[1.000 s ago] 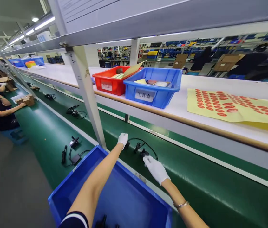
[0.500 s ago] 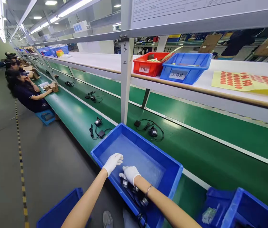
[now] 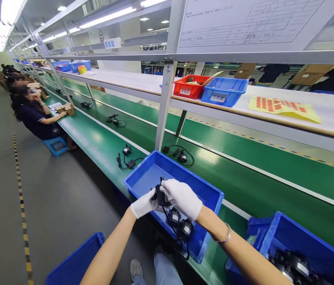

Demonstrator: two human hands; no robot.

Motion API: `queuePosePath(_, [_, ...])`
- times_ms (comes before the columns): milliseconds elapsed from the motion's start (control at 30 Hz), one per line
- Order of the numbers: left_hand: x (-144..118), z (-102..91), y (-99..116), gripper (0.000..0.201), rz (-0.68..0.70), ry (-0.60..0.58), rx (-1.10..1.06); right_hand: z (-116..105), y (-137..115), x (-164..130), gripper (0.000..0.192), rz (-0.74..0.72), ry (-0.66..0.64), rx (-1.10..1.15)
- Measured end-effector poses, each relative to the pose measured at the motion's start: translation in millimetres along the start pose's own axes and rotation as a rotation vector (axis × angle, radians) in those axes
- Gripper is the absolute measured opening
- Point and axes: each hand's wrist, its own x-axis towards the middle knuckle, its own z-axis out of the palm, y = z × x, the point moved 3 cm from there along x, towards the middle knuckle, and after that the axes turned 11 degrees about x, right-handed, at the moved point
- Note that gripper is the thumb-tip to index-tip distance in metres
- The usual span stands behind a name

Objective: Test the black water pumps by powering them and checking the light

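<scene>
Head view — black device (image 3: 163,198) between left grip (image 3: 144,204), right grip (image 3: 183,198) — both closed on it

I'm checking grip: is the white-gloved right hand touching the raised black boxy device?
Touching. The head view shows the right hand with fingertips against the black device.

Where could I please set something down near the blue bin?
Bare: the green surface between the blue bin and the long white strip, right of the cabled black device; also the bin's far left part. Crowded: the bin's near side, where black units lie, and around your left hand and right hand.
</scene>
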Motion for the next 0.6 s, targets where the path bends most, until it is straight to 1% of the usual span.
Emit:
queuePosePath(33, [-9.5, 7.3, 3.3, 0.065, 0.006, -0.056, -0.051, -11.6, -13.8, -6.7, 0.018, -0.051, 0.010, 0.006])
queuePosePath(100, [-33.1, 19.1, 8.6, 0.069, 0.051, -0.111, -0.149, -25.6, -39.9, -20.4, 0.019, -0.145, 0.017, 0.026])
queuePosePath(167, [-60.9, 27.8, 9.4, 0.067, 0.106, -0.117, -0.238, -29.3, -61.0, -33.7, 0.026, -0.234, 0.014, 0.045])
queuePosePath(233, [-89.9, 35.2, 4.5, 0.061, 0.148, -0.091, -0.315, -26.2, -75.1, -45.0, 0.037, -0.304, 0.046, 0.119])
queuePosePath(267, [-103.8, 38.7, 1.0, 0.057, 0.168, -0.067, -0.351, -23.2, -78.6, -49.2, 0.039, -0.306, 0.094, 0.234])
queuePosePath(300, [-116.8, 42.2, -2.2, 0.054, 0.188, -0.037, -0.385, -18.9, -79.7, -52.2, 0.039, -0.273, 0.167, 0.392])
queuePosePath(367, [-139.7, 49.3, -3.6, 0.051, 0.230, 0.022, -0.435, -3.6, -77.9, -55.4, 0.042, -0.131, 0.336, 0.724])
queuePosePath(400, [-149.5, 52.5, -0.4, 0.052, 0.255, 0.052, -0.462, 7.8, -78.1, -56.2, 0.046, -0.058, 0.393, 0.852])
queuePosePath(433, [-158.6, 55.0, 5.7, 0.053, 0.282, 0.085, -0.505, 21.6, -81.2, -56.3, 0.049, -0.012, 0.382, 0.944])
queuePosePath(467, [-167.2, 56.8, 14.5, 0.055, 0.313, 0.119, -0.571, 36.4, -87.7, -56.6, 0.052, -0.006, 0.308, 1.010])
queuePosePath(533, [-184.0, 58.1, 36.3, 0.054, 0.384, 0.184, -0.765, 63.2, -107.8, -60.7, 0.052, -0.071, 0.049, 1.116])
queuePosePath(567, [-192.3, 58.0, 46.8, 0.053, 0.409, 0.213, -0.877, 72.6, -118.2, -65.5, 0.048, -0.090, -0.077, 1.148])
queuePosePath(600, [-200.1, 58.0, 55.5, 0.052, 0.417, 0.235, -0.982, 78.0, -127.0, -71.4, 0.043, -0.087, -0.167, 1.147])
